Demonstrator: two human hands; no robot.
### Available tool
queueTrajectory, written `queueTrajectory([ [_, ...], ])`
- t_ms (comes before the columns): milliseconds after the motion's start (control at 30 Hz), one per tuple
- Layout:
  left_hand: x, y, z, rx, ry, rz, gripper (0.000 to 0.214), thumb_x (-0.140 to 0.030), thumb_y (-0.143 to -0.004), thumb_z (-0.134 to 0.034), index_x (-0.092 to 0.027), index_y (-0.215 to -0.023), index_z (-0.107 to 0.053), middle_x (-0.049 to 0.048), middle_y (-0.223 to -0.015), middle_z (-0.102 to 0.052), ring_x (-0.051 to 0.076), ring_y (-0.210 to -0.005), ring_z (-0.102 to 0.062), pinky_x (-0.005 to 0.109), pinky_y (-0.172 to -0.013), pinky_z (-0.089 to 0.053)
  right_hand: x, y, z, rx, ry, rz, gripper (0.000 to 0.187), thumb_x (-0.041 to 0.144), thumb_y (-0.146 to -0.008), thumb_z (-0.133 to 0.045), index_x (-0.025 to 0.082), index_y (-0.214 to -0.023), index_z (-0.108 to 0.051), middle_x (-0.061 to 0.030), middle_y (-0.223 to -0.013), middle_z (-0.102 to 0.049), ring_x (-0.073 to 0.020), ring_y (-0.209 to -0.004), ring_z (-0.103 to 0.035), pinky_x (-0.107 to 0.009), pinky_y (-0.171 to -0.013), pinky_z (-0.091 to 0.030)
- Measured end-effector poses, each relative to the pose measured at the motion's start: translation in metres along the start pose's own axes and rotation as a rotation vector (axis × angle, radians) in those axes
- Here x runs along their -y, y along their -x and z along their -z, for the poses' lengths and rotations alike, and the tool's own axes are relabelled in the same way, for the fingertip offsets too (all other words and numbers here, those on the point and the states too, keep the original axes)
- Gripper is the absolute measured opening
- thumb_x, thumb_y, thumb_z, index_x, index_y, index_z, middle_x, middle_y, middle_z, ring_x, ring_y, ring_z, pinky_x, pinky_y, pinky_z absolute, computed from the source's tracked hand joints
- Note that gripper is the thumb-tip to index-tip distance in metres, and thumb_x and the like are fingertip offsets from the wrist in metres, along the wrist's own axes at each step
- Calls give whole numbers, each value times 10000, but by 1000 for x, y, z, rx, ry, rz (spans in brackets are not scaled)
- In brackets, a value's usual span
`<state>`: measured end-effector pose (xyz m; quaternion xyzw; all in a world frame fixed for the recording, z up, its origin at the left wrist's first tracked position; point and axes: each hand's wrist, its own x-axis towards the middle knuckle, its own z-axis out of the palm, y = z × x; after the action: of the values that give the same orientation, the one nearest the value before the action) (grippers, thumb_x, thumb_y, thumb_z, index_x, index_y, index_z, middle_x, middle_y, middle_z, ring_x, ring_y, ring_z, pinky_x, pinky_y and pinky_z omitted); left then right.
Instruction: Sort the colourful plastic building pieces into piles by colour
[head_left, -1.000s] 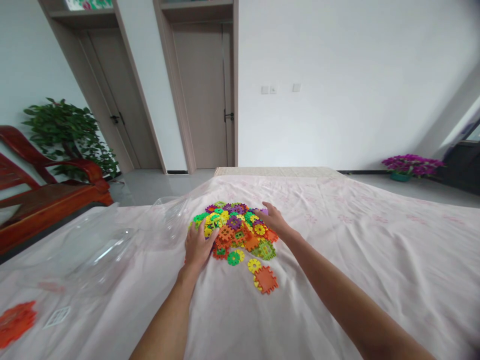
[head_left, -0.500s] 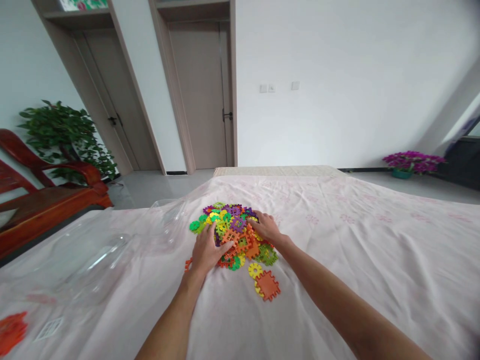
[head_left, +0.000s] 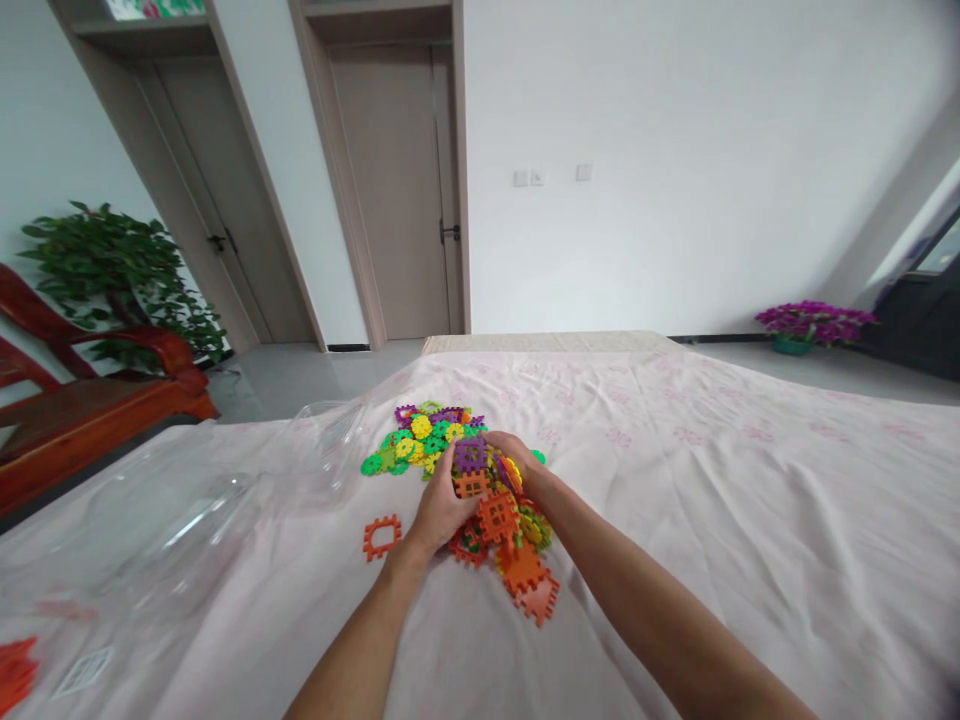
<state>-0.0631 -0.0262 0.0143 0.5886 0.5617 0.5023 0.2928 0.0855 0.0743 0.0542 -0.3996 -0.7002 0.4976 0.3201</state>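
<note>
Since the earlier frame, the left hand (head_left: 437, 512) and the right hand (head_left: 517, 458) have come closer together, and the nearer pieces (head_left: 471, 485) have shifted toward the person, so that orange ones now overlap the orange tile (head_left: 541, 599) on the near side of the hands. The space between the hands is narrow and filled with a bunched clutch of pieces, a purple square (head_left: 471, 455) among them between the fingertips and an orange square (head_left: 499, 516) just beside the left thumb. The left thumb and fingers stand spread against the clutch; the right hand curves round its far right side, its fingers partly hidden. Whether either hand closes on a single piece, one cannot tell. Beyond the left fingers lies the rest of the pile (head_left: 421, 440), mostly yellow, green and purple, while a green disc (head_left: 538, 456) shows just past the right hand. An orange frame (head_left: 382, 537), bare to view now, lies left of the left hand, near the wrist. All of this rests on the pale cloth (head_left: 697, 540). Farther left of the hands is clear packaging (head_left: 184, 525), with a red piece (head_left: 15, 672) well apart on the near side.
</note>
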Motion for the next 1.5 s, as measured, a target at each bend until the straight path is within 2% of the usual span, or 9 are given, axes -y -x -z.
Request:
queueTrajectory([
  [200, -11, -4, 13, -97, 109, -96, 899, -288, -780, -726, -227, -1566, -292, 108, -1517, -499, 247, -1386, -498, 385, -1149, -426, 35, 10, -21, -19, -209, 54, 351, 440, -774, -634, 175, -986, -725, -57, -964, -734, -252, -967, -659, -364, -892, -521],
  [400, -11, -12, 47, -132, 3, -67, 691, -158, -755, -626, -235, -1430, -502, 76, -1372, -634, 238, -1262, -603, 390, -1096, -470, 67, 39, -14, 227, 4, 240, 465, 492, -904, -577, 242, -1287, -665, -63, -1342, -644, -249, -1194, -605, -433, -1042, -461],
  [633, -4, -3, 74, 124, -433, 3, 796, -259, -590, -805, -242, -1360, -603, 122, -1386, -626, 339, -1275, -586, 445, -1083, -457, 28, 56, 50, 303, 546, 164, 1038, 452, -600, -896, 265, -1517, -446, -117, -1551, -459, -333, -1437, -391, -496, -1178, -309],
  [767, 1, 2, 76, 131, -642, 29, 876, -423, -526, -862, -239, -1344, -608, 155, -1435, -588, 371, -1283, -579, 431, -1027, -478, 11, 74, 78, 385, 593, -7, 1113, 440, -542, -921, 279, -1530, -436, -117, -1527, -490, -354, -1423, -413, -459, -1159, -334],
  [900, 0, 2, 72, 140, -734, 146, 895, -534, -510, -858, -233, -1317, -616, 175, -1338, -659, 388, -1187, -641, 420, -927, -513, 6, 80, 73, 406, 632, 6, 1111, 449, -571, -895, 241, -1548, -408, -138, -1508, -508, -361, -1372, -473, -454, -1136, -367],
  [1200, -13, 2, 49, 96, -169, 248, 1084, -457, -595, -882, -232, -1535, -393, 159, -1509, -520, 360, -1342, -532, 422, -1056, -456, -10, 33, 24, 286, 471, 71, 1081, 292, -516, -906, 195, -1497, -460, -150, -1443, -565, -349, -1289, -548, -467, -1076, -451],
  [1300, -19, 3, 38, 107, 122, 261, 1174, -421, -639, -880, -235, -1603, -235, 152, -1581, -425, 320, -1371, -506, 403, -1103, -428, -13, 25, 16, 246, 168, -58, 1022, 235, -508, -899, 234, -1449, -500, -110, -1357, -620, -285, -1039, -675, -368, -803, -596],
  [1400, -24, 5, 29, 77, 304, 301, 1235, -376, -643, -889, -268, -1622, -145, 140, -1600, -395, 311, -1366, -509, 410, -1103, -440, -14, 25, 9, 246, -104, -188, 930, 207, -541, -867, 235, -1404, -521, -72, -1109, -705, -205, -742, -686, -290, -535, -566],
  [1500, -24, 7, 22, 37, 436, 337, 1227, -349, -656, -879, -297, -1623, -126, 133, -1529, -491, 306, -1288, -580, 438, -1067, -482, -11, 30, 4, 231, -272, -222, 836, 196, -560, -834, 217, -1346, -547, -6, -815, -701, -179, -646, -652, -258, -481, -523],
])
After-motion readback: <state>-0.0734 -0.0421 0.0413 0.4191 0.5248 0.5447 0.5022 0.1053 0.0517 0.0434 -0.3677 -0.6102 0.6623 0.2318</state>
